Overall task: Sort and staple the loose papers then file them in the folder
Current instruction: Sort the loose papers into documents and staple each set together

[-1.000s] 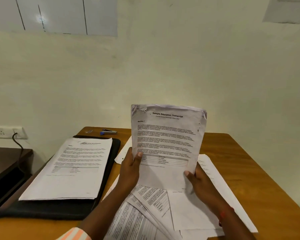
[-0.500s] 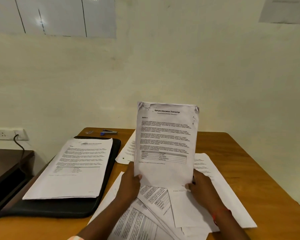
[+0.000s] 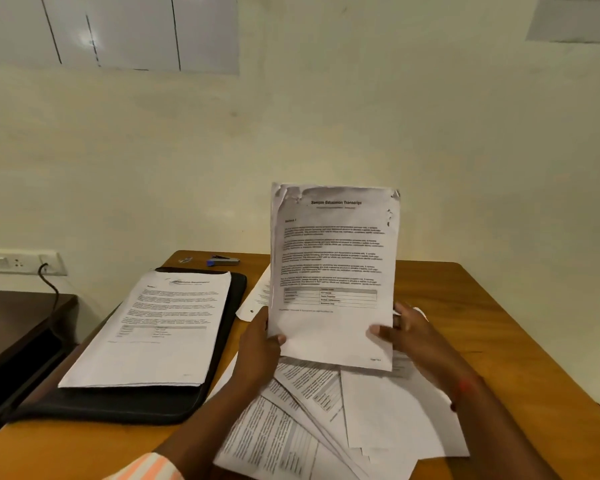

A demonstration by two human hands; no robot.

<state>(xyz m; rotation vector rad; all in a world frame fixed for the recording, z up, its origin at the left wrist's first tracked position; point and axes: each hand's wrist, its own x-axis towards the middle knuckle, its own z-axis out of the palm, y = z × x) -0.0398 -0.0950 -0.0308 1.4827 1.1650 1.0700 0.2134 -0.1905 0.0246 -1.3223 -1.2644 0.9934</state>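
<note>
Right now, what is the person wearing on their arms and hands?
No gloves on the left hand or the right hand. The left arm has a striped sleeve, orange and white, up near the elbow. The right wrist wears a thin red band; no sleeve shows on that arm.

Black folder (image 3: 219,341), orange-striped sleeve (image 3: 149,467)
</note>
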